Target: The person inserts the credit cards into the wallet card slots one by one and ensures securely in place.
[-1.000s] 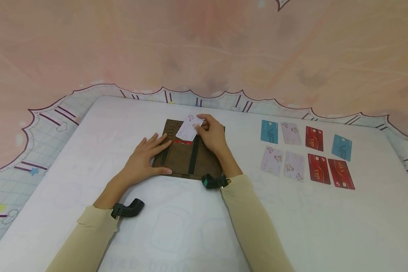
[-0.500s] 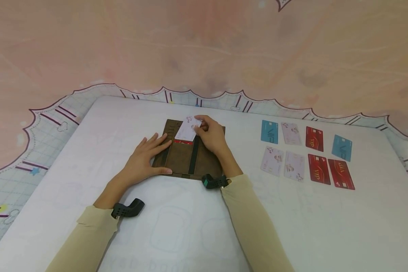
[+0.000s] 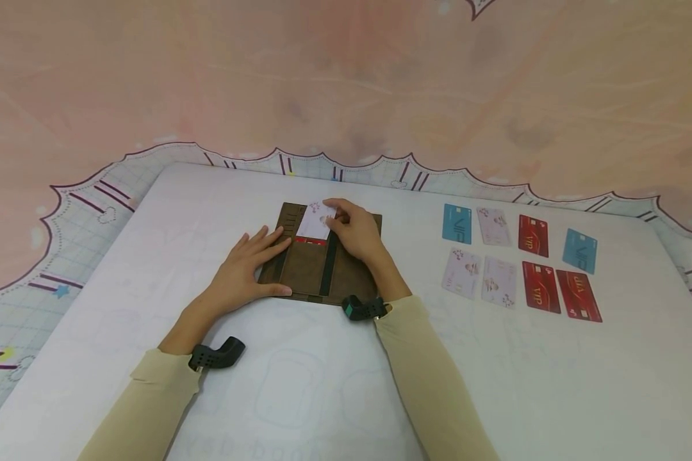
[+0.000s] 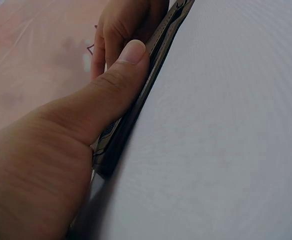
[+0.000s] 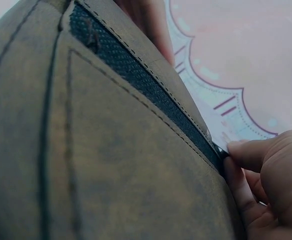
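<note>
An opened brown wallet [image 3: 302,266] with dark bands lies on the white table. My left hand [image 3: 245,269] rests on its left side with fingers spread; in the left wrist view the thumb lies along the near edge of the wallet [image 4: 163,42]. Between thumb and fingers, my right hand [image 3: 357,230] pinches the right side of a white card with a pink pattern [image 3: 311,221]. That card lies over the wallet's upper part, its lower edge right at a red card [image 3: 310,241] showing in a pocket. In the right wrist view, the wallet [image 5: 131,140] hides most of the white card.
To the right lie several loose cards in two uneven rows: a blue card [image 3: 457,223], another blue card [image 3: 580,250], red cards such as the red card [image 3: 541,286], and pale patterned cards such as the pale card [image 3: 499,282]. A patterned cloth border [image 3: 375,168] runs behind the table.
The white card has turned from a tilt to nearly in line with the wallet and shifted slightly left and down. My right hand moved a little left with it; the left hand stayed put.
</note>
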`<action>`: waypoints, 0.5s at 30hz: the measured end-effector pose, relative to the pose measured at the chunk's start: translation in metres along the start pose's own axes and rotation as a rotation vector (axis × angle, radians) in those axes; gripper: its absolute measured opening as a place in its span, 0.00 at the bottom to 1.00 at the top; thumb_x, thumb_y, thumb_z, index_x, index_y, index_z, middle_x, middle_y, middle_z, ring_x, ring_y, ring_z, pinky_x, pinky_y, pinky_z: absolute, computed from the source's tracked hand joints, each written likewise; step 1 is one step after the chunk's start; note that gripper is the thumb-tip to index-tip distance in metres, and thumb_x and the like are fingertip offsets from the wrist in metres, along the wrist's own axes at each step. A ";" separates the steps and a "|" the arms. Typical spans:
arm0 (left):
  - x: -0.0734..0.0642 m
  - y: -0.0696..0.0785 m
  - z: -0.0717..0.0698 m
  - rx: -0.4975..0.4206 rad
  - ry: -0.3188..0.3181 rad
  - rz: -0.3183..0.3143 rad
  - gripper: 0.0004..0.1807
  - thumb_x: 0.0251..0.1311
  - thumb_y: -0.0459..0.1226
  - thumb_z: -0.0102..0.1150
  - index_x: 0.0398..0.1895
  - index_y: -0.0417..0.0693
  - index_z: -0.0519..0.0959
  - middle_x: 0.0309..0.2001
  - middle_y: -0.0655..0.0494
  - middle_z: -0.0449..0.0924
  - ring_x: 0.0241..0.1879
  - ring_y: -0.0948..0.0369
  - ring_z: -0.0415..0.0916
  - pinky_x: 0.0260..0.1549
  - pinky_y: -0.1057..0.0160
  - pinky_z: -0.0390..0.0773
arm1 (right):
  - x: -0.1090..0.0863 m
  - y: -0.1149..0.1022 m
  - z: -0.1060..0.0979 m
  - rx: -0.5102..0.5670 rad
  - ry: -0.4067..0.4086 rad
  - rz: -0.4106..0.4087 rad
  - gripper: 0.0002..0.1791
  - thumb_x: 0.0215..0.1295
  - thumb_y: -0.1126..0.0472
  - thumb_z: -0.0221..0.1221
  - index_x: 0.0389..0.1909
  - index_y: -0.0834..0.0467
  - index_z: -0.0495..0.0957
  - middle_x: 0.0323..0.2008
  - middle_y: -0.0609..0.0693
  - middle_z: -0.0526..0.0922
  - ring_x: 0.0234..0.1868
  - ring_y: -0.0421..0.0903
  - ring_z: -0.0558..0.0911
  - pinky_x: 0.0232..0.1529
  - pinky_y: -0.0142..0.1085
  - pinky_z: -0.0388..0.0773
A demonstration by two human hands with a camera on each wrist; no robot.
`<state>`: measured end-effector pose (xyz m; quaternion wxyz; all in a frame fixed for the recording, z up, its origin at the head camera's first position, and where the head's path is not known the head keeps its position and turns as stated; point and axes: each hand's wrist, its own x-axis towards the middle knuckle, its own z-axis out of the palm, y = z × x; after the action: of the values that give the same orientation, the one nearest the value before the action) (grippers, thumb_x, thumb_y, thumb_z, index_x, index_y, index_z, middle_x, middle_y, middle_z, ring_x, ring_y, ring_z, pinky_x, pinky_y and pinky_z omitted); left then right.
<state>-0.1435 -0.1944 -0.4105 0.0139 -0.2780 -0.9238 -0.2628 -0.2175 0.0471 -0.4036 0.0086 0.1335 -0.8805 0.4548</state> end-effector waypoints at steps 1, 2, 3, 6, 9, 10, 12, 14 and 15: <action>0.000 0.000 0.000 0.001 -0.003 -0.001 0.49 0.47 0.56 0.70 0.70 0.45 0.64 0.73 0.45 0.53 0.73 0.46 0.41 0.69 0.46 0.36 | 0.000 0.000 0.000 -0.006 -0.005 -0.002 0.19 0.68 0.61 0.58 0.59 0.53 0.76 0.35 0.51 0.76 0.35 0.46 0.74 0.35 0.36 0.69; 0.000 0.000 0.000 0.002 -0.004 -0.003 0.49 0.47 0.56 0.70 0.70 0.45 0.63 0.73 0.45 0.53 0.73 0.46 0.41 0.69 0.45 0.36 | 0.000 0.000 0.000 -0.014 -0.009 -0.006 0.19 0.68 0.61 0.58 0.59 0.53 0.76 0.35 0.50 0.76 0.35 0.45 0.74 0.35 0.36 0.69; 0.000 0.000 0.000 0.004 -0.005 -0.005 0.49 0.47 0.55 0.71 0.70 0.45 0.63 0.73 0.45 0.53 0.73 0.46 0.41 0.69 0.45 0.36 | 0.000 0.000 0.000 -0.021 -0.014 -0.009 0.19 0.68 0.61 0.58 0.60 0.53 0.76 0.36 0.50 0.76 0.35 0.45 0.74 0.35 0.36 0.70; 0.001 -0.001 0.001 0.009 -0.008 -0.008 0.49 0.46 0.55 0.71 0.70 0.45 0.63 0.73 0.45 0.53 0.73 0.46 0.41 0.69 0.45 0.36 | -0.001 -0.001 0.001 -0.043 -0.032 -0.020 0.19 0.69 0.60 0.57 0.60 0.53 0.75 0.38 0.50 0.76 0.37 0.45 0.74 0.37 0.36 0.71; 0.001 -0.001 0.001 0.013 -0.011 -0.011 0.49 0.46 0.55 0.71 0.71 0.46 0.63 0.73 0.45 0.53 0.73 0.46 0.41 0.69 0.46 0.36 | -0.001 -0.002 0.001 -0.055 -0.046 -0.031 0.19 0.69 0.60 0.57 0.60 0.53 0.76 0.39 0.51 0.76 0.38 0.46 0.74 0.39 0.37 0.72; 0.001 -0.001 0.002 0.014 -0.011 -0.011 0.49 0.46 0.55 0.71 0.71 0.46 0.63 0.73 0.45 0.53 0.73 0.47 0.41 0.69 0.46 0.36 | -0.002 -0.002 0.001 -0.055 -0.051 -0.033 0.19 0.69 0.60 0.57 0.60 0.53 0.76 0.39 0.51 0.76 0.39 0.46 0.74 0.39 0.37 0.72; 0.002 -0.001 0.002 0.015 -0.011 -0.011 0.49 0.45 0.55 0.72 0.71 0.46 0.63 0.73 0.46 0.53 0.73 0.47 0.41 0.69 0.46 0.36 | -0.002 -0.003 0.000 -0.059 -0.060 -0.034 0.19 0.69 0.60 0.57 0.60 0.53 0.76 0.39 0.51 0.75 0.39 0.46 0.74 0.39 0.37 0.72; 0.002 -0.001 0.002 0.015 -0.010 -0.009 0.50 0.45 0.55 0.72 0.71 0.46 0.63 0.73 0.46 0.53 0.73 0.47 0.41 0.69 0.46 0.36 | -0.002 -0.003 0.000 -0.063 -0.066 -0.032 0.19 0.68 0.59 0.58 0.60 0.52 0.76 0.39 0.51 0.75 0.39 0.46 0.74 0.39 0.37 0.72; 0.002 -0.002 0.002 0.015 -0.010 -0.009 0.50 0.45 0.55 0.72 0.71 0.46 0.63 0.73 0.46 0.53 0.73 0.47 0.41 0.69 0.46 0.36 | -0.002 -0.003 0.000 -0.065 -0.068 -0.034 0.19 0.68 0.59 0.58 0.59 0.52 0.76 0.39 0.51 0.75 0.39 0.46 0.74 0.40 0.37 0.72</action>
<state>-0.1457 -0.1936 -0.4124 0.0104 -0.2751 -0.9271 -0.2545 -0.2149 0.0458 -0.4018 -0.0095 0.1633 -0.8922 0.4210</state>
